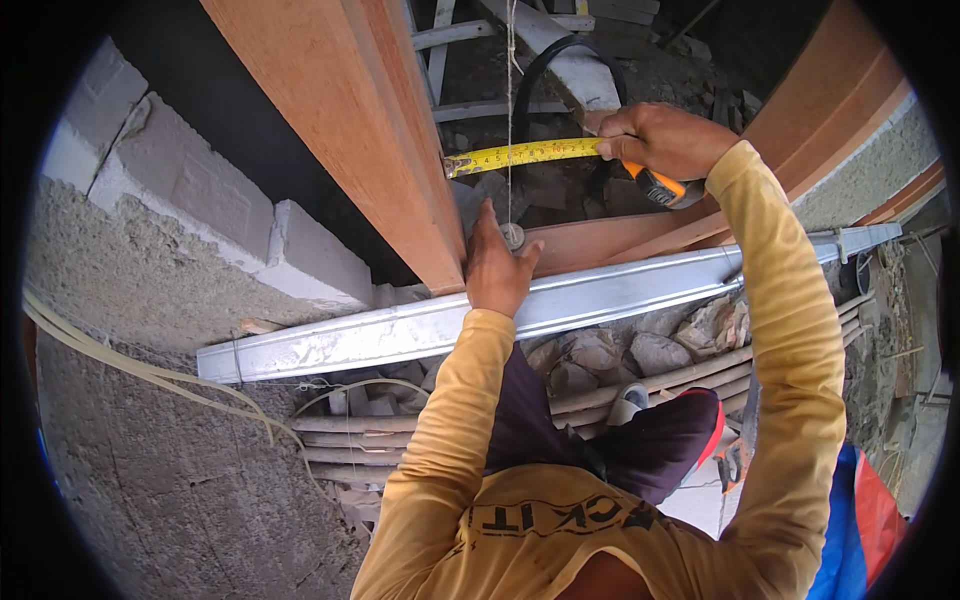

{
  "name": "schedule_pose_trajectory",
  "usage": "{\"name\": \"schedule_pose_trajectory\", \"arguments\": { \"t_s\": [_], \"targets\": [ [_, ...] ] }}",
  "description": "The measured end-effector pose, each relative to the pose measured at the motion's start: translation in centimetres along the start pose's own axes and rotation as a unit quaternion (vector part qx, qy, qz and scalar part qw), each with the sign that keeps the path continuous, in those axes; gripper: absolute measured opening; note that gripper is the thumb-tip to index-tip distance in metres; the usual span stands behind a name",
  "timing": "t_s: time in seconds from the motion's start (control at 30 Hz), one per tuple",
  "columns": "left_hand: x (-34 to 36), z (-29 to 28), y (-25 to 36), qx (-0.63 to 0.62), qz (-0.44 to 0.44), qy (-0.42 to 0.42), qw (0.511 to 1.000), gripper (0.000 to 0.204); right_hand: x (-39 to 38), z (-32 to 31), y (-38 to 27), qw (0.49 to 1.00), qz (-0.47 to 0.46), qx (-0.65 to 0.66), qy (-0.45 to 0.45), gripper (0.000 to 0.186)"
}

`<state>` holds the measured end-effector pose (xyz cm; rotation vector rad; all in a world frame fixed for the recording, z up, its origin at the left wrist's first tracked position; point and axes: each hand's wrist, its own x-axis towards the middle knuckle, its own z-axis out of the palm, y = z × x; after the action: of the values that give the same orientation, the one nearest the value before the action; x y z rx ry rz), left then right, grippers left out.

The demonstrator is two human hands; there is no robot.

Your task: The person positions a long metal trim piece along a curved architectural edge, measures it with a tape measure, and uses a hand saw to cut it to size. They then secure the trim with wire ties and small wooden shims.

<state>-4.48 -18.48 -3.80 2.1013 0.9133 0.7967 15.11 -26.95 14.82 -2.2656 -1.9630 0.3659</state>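
My right hand (675, 140) is closed on a tape measure (660, 186) with an orange and black case. Its fingers pinch the yellow blade (535, 153), which runs left to the edge of a wooden post (350, 110). A thin string (511, 90) hangs down and crosses the blade. On its lower end is a small round grey plumb weight (513, 236). My left hand (497, 268) is beside the weight, thumb and forefinger apart on either side of it; whether they touch it I cannot tell.
A long silvery metal bar (430, 325) lies across in front of me, below a wooden sill (610, 240). Pale blocks (190, 180) top the wall at left. A second wooden post (830, 110) leans at right. Stones (600, 355), bamboo poles (660, 380) and a cream-coloured hose (150, 370) lie nearer.
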Motion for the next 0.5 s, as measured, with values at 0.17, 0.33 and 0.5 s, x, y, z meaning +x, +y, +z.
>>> {"name": "schedule_pose_trajectory", "arguments": {
  "t_s": [0.17, 0.33, 0.5],
  "targets": [
    [0.2, 0.2, -0.6, 0.003, -0.004, 0.001, 1.0, 0.08, -0.1, -0.2, -0.7, 1.0, 0.014, -0.021, 0.0, 0.028],
    [0.9, 0.4, -0.2, 0.016, -0.007, 0.002, 1.0, 0.077, -0.6, -0.6, -0.8, 0.999, 0.016, -0.046, 0.021, 0.031],
    [1.0, 0.5, -0.3, 0.021, -0.009, 0.001, 1.0, 0.077, -0.7, -0.8, -1.4, 0.996, 0.051, -0.069, -0.008, 0.045]
  ]
}}
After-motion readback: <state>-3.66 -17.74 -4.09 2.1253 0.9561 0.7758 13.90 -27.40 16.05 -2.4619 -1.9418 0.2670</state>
